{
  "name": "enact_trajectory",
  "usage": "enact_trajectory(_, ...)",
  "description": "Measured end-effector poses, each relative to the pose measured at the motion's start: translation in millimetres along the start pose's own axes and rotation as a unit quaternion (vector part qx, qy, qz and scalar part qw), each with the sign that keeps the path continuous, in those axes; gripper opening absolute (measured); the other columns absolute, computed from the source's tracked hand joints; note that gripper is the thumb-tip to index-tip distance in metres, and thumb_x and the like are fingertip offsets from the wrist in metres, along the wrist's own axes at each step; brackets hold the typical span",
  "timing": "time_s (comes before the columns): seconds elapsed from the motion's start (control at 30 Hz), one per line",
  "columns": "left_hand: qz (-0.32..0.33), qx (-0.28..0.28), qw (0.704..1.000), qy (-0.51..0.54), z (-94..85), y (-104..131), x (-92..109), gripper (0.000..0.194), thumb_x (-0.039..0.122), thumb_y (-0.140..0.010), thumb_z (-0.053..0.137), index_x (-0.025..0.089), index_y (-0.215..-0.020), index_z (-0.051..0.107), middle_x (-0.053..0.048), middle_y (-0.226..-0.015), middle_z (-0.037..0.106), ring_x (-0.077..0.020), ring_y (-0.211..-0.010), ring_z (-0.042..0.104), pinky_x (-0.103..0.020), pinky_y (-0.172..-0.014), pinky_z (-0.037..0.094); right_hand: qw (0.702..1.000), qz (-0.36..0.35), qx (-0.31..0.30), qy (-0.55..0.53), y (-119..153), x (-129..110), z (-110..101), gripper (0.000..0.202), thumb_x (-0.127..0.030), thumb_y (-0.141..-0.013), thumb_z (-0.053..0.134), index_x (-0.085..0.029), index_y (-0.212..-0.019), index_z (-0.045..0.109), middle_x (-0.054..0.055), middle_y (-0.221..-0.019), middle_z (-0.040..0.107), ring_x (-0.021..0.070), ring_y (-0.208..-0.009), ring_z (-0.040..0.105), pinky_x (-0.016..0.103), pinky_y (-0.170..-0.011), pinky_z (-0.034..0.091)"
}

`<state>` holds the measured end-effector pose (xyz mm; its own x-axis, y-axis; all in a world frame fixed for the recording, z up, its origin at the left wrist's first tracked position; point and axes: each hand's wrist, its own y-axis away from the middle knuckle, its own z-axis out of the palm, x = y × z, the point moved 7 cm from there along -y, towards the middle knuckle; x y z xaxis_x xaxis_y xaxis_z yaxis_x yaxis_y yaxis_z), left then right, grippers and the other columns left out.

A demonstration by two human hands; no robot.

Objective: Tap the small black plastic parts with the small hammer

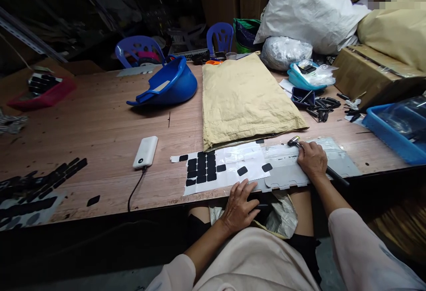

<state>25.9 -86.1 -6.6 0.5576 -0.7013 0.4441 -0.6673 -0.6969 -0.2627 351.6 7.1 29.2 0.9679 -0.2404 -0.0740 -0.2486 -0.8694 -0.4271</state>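
Note:
My right hand (312, 160) is closed around a long, slim black-handled tool (337, 178); its small shiny head sticks out past my fingers. It rests over a grey plastic-covered sheet (286, 175) along the front edge of the table. My left hand (240, 206) is at the table edge, fingers spread, holding nothing. Just beyond it lies a white backing sheet (229, 151) bearing rounded black pads (201, 167), several set in rows at its left. A loose black pad (242, 171) lies nearest my left fingertips, with another black pad (266, 167) to its right.
A large tan sack (246, 100) lies behind the sheets. To the left are a white power bank (145, 151) with a cable and a tilted blue basin (176, 82). Black handle-like parts (321, 107), a blue tray (392, 135) and a cardboard box (369, 76) sit right.

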Motion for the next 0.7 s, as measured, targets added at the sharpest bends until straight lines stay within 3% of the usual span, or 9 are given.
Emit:
enact_trajectory(0.13,-0.007,0.019,1.0,0.005,1.1,3.3,5.1,0.024,0.038,-0.083,0.086,0.033,-0.106,0.082,-0.008,-0.154,0.062,-0.0405,-0.146,0.049,-0.063,-0.12,0.039,1.0,0.001,-0.001,0.004,0.4,0.1,0.6,0.032,-0.028,-0.097,0.052,-0.018,-0.118,0.074,0.012,-0.096,0.062,0.0237,-0.087,0.043,0.036,-0.072,0.025)
enact_trajectory(0.23,-0.033,0.068,0.996,0.039,-13.1,-18.6,4.1,0.023,0.04,-0.089,0.079,0.031,-0.109,0.081,-0.011,-0.138,0.07,-0.0363,-0.133,0.057,-0.057,-0.113,0.045,1.0,0.0,-0.003,0.008,0.7,-0.2,1.0,0.033,-0.028,-0.099,0.05,-0.017,-0.119,0.074,0.013,-0.096,0.062,0.0238,-0.087,0.044,0.036,-0.072,0.025)
enact_trajectory(0.37,-0.086,0.092,0.99,0.057,-31.7,-85.7,-16.8,0.022,0.038,-0.098,0.068,0.025,-0.111,0.08,-0.011,-0.113,0.074,-0.0288,-0.109,0.063,-0.045,-0.098,0.051,1.0,0.001,0.0,0.008,1.3,-0.3,1.4,0.033,-0.027,-0.097,0.052,-0.017,-0.118,0.074,0.013,-0.097,0.062,0.0246,-0.088,0.045,0.037,-0.072,0.027)
enact_trajectory(0.53,-0.143,0.047,0.988,0.025,-33.4,-177.4,-53.7,0.021,0.031,-0.102,0.062,0.024,-0.113,0.079,-0.009,-0.105,0.071,-0.0269,-0.104,0.062,-0.041,-0.097,0.049,1.0,-0.001,0.006,0.002,1.9,-0.4,2.1,0.033,-0.024,-0.092,0.055,-0.017,-0.119,0.074,0.013,-0.097,0.062,0.0246,-0.089,0.044,0.036,-0.073,0.029)
enact_trajectory(0.7,-0.158,-0.008,0.986,-0.048,-30.1,-229.5,-68.9,0.025,0.023,-0.103,0.055,0.023,-0.099,0.08,-0.011,-0.101,0.07,-0.03,-0.108,0.059,-0.041,-0.093,0.046,1.0,0.0,0.011,0.003,2.5,-0.8,1.3,0.031,-0.024,-0.092,0.056,-0.018,-0.116,0.074,0.012,-0.096,0.062,0.0242,-0.089,0.044,0.036,-0.073,0.029)
